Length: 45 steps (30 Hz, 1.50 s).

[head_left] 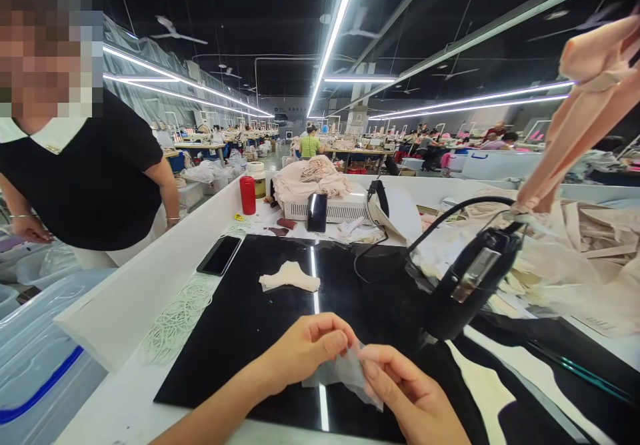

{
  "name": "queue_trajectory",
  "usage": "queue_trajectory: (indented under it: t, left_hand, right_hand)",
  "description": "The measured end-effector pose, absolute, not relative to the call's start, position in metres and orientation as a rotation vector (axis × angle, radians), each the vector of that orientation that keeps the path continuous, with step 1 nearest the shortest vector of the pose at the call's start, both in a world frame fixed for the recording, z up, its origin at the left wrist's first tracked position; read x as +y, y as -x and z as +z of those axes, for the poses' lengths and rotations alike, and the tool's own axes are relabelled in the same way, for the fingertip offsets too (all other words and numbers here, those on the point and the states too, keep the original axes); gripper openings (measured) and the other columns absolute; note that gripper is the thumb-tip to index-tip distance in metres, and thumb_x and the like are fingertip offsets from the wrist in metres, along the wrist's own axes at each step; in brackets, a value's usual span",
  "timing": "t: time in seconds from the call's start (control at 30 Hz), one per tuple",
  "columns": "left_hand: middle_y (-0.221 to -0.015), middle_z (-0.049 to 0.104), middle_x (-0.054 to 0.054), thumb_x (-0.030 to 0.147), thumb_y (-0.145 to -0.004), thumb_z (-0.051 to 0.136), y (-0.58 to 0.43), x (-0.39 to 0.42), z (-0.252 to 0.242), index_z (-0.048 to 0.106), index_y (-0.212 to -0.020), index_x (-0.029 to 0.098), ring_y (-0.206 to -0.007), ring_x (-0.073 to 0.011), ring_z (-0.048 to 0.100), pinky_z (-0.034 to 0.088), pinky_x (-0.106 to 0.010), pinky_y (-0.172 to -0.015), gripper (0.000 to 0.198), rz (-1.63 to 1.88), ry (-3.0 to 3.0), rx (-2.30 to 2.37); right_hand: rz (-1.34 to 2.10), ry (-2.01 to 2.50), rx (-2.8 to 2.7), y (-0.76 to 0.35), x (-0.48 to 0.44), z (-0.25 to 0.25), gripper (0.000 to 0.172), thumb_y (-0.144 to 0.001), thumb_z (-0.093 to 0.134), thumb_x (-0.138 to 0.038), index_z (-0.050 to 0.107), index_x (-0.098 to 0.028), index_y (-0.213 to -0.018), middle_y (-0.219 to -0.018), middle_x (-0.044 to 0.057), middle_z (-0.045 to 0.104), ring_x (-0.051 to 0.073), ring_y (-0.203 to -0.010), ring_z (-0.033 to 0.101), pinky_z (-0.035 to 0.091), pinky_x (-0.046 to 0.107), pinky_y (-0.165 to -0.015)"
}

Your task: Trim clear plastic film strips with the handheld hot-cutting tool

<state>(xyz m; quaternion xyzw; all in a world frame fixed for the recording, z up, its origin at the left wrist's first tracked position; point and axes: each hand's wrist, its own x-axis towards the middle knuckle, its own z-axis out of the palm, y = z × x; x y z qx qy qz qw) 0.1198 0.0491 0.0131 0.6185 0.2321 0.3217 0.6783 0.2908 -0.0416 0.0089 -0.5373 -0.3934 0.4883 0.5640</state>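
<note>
Between my two hands, above the glossy black board, is a thin translucent sheet. My left hand pinches its upper edge, and my right hand pinches the sheet just beside it, the fingertips almost meeting. Farther back on the board lies a small stack of cream cut fabric pieces. To the right of my hands, a black hand-held device with a cable hangs from a peach fabric strip. Cream shaped pieces lie at the lower right.
Left of the board are a dark phone and a heap of pale green bands. A red container, a second phone and piled fabric stand at the back. A person in black stands at the left.
</note>
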Motion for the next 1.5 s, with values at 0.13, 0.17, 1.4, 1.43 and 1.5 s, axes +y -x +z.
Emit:
queue_trajectory:
  t: [0.13,0.17,1.4,1.43,1.5]
  left_hand:
    - [-0.080,0.067,-0.003,0.057,-0.076,0.087,-0.123,0.042,0.015,0.066,-0.085,0.013,-0.075,-0.0128,0.059,0.045,-0.026,-0.075,0.050,0.696,-1.346,0.578]
    - [-0.077,0.067,-0.002,0.055,-0.075,0.088,-0.124,0.041,0.015,0.064,-0.083,0.014,-0.074,-0.0130,0.059,0.046,-0.026,-0.075,0.048,0.707,-1.327,0.595]
    - [-0.090,0.070,0.001,0.030,-0.104,0.058,-0.124,0.025,0.003,0.063,-0.096,0.022,-0.074,-0.0178,0.066,0.031,-0.030,-0.061,0.013,0.210,-2.400,1.337]
    - [-0.090,0.070,0.001,0.031,-0.105,0.058,-0.124,0.025,0.003,0.063,-0.096,0.022,-0.074,-0.0179,0.066,0.031,-0.030,-0.061,0.014,0.191,-2.409,1.336]
    - [-0.090,0.070,0.001,0.032,-0.105,0.058,-0.124,0.024,0.002,0.064,-0.095,0.021,-0.074,-0.0179,0.066,0.032,-0.030,-0.061,0.016,0.175,-2.422,1.330]
  right_hand:
    - [1.125,1.305,-0.989,-0.293,-0.040,0.006,0.056,-0.069,0.082,-0.076,0.079,-0.023,-0.088,-0.068,0.000,0.063,0.018,-0.068,0.058,0.049,0.028,-0.066]
    - [1.097,1.321,-0.997,-0.293,-0.041,0.005,0.055,-0.072,0.080,-0.075,0.077,-0.024,-0.093,-0.070,0.000,0.065,0.019,-0.071,0.060,0.050,0.028,-0.068]
    - [0.168,1.493,-1.972,-0.327,-0.032,-0.048,0.029,-0.108,0.049,-0.041,0.076,-0.030,-0.113,-0.097,0.004,0.075,0.021,-0.084,0.071,0.058,0.032,-0.078]
    - [0.157,1.494,-1.994,-0.328,-0.031,-0.048,0.028,-0.108,0.050,-0.040,0.075,-0.030,-0.113,-0.098,0.004,0.075,0.021,-0.084,0.071,0.059,0.032,-0.078]
    - [0.155,1.499,-2.022,-0.328,-0.031,-0.049,0.028,-0.108,0.050,-0.040,0.075,-0.030,-0.114,-0.099,0.004,0.075,0.021,-0.084,0.070,0.058,0.032,-0.078]
